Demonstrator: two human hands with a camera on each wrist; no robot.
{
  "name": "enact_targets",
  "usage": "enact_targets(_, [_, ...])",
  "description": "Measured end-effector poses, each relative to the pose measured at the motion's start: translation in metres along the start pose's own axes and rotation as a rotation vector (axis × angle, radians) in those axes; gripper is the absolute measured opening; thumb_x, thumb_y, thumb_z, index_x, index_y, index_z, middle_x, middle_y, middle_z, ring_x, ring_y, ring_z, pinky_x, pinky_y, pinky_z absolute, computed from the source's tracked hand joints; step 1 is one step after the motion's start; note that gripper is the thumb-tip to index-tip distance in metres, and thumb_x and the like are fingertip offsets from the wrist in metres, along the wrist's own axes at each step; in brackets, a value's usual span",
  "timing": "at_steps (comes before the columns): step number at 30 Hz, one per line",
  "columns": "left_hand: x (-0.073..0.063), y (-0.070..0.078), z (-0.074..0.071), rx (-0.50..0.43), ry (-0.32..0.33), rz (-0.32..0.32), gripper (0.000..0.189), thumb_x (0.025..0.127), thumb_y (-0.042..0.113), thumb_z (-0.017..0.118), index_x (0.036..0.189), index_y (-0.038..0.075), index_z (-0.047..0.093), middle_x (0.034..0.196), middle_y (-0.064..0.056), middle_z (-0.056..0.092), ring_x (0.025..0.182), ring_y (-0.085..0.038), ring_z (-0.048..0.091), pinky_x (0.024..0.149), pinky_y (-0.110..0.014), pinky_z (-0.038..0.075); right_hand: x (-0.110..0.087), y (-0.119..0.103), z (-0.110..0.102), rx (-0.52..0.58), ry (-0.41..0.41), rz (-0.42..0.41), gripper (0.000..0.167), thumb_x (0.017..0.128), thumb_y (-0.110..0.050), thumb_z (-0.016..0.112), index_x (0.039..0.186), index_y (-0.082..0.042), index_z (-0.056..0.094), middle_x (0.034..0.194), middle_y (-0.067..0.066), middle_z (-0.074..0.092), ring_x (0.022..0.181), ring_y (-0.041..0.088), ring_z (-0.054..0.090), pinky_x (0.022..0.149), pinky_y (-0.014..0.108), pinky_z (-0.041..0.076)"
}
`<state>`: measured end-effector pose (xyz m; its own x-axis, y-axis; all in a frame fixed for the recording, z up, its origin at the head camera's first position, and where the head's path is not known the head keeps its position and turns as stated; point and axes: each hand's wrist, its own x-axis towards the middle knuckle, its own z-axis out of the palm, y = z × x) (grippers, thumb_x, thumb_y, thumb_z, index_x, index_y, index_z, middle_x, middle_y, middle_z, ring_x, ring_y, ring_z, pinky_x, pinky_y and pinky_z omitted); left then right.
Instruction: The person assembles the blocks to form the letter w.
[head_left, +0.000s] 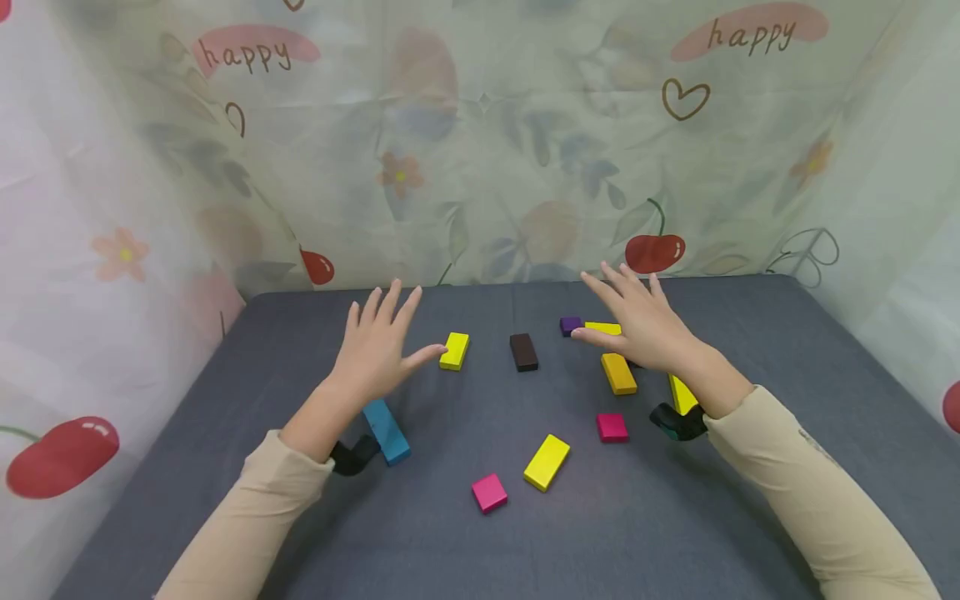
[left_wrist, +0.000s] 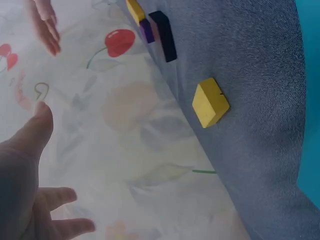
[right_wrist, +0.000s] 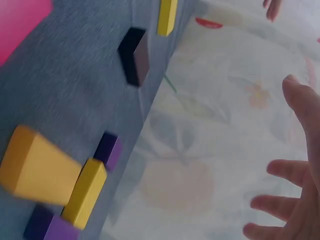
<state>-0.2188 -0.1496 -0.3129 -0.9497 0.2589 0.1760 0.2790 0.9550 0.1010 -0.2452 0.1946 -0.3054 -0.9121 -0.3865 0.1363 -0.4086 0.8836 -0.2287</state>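
Note:
My left hand (head_left: 375, 354) is raised over the left of the table, fingers spread, holding nothing. Below its wrist lies a long blue block (head_left: 387, 432), partly covered by the arm. A yellow block (head_left: 454, 352) appears just beyond the left thumb. On the other side my right hand (head_left: 643, 327), also spread and holding nothing, hovers above a group of blocks. That group has a purple block (head_left: 571, 326), a yellow one (head_left: 603, 328) partly hidden by the hand, and an orange block (head_left: 618, 374). Another purple block (right_wrist: 52, 227) shows in the right wrist view.
A dark brown block (head_left: 523, 352) lies between the hands. Nearer the front are a yellow block (head_left: 547, 462) and two pink blocks, one left (head_left: 490, 493) and one right (head_left: 612, 427). The right wrist partly hides a yellow block (head_left: 683, 395). A printed curtain (head_left: 480, 167) hangs behind the grey table.

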Motion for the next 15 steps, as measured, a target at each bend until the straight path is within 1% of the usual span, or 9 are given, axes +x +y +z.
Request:
enact_targets(4, [-0.006, -0.005, -0.006, -0.101, -0.08, -0.01, 0.085, 0.088, 0.059, 0.05, 0.151, 0.016, 0.013, 0.157, -0.016, 0.013, 0.143, -0.039, 0.017, 0.114, -0.06, 0.012, 0.009, -0.011, 0.002, 0.07, -0.013, -0.054, 0.077, 0.085, -0.052, 0.06, 0.145, -0.012, 0.033, 0.151, 0.017, 0.03, 0.141, 0.037, 0.022, 0.113, 0.062, 0.006])
enact_targets(6, [-0.01, -0.009, -0.008, -0.134, -0.103, -0.014, 0.084, 0.088, 0.058, 0.051, 0.151, 0.015, 0.015, 0.156, -0.017, 0.016, 0.142, -0.039, 0.018, 0.114, -0.059, 0.014, 0.013, -0.016, 0.004, 0.102, -0.029, -0.083, 0.072, 0.086, -0.047, 0.061, 0.143, -0.01, 0.037, 0.148, 0.015, 0.036, 0.138, 0.034, 0.029, 0.114, 0.059, 0.011])
enact_targets(9, [-0.015, -0.014, -0.008, -0.156, -0.124, -0.016, 0.083, 0.088, 0.056, 0.053, 0.15, 0.012, 0.018, 0.155, -0.019, 0.02, 0.141, -0.04, 0.022, 0.112, -0.059, 0.019, 0.022, -0.023, 0.008, 0.127, -0.056, -0.131, 0.066, 0.087, -0.042, 0.062, 0.14, -0.008, 0.041, 0.144, 0.014, 0.042, 0.134, 0.033, 0.037, 0.112, 0.056, 0.021])
enact_targets(12, [-0.02, -0.018, -0.005, -0.168, -0.147, -0.026, 0.084, 0.088, 0.055, 0.054, 0.15, 0.011, 0.018, 0.154, -0.02, 0.021, 0.139, -0.041, 0.025, 0.11, -0.059, 0.024, 0.03, -0.031, 0.013, 0.138, -0.079, -0.169, 0.062, 0.087, -0.04, 0.063, 0.137, -0.008, 0.045, 0.14, 0.013, 0.047, 0.13, 0.031, 0.042, 0.109, 0.052, 0.031])
enact_targets(15, [-0.026, -0.022, 0.001, -0.182, -0.169, -0.047, 0.086, 0.087, 0.055, 0.055, 0.15, 0.01, 0.018, 0.154, -0.021, 0.021, 0.138, -0.044, 0.027, 0.108, -0.06, 0.026, 0.037, -0.039, 0.019, 0.149, -0.1, -0.194, 0.06, 0.087, -0.038, 0.064, 0.135, -0.007, 0.047, 0.137, 0.013, 0.05, 0.128, 0.03, 0.045, 0.106, 0.048, 0.036])
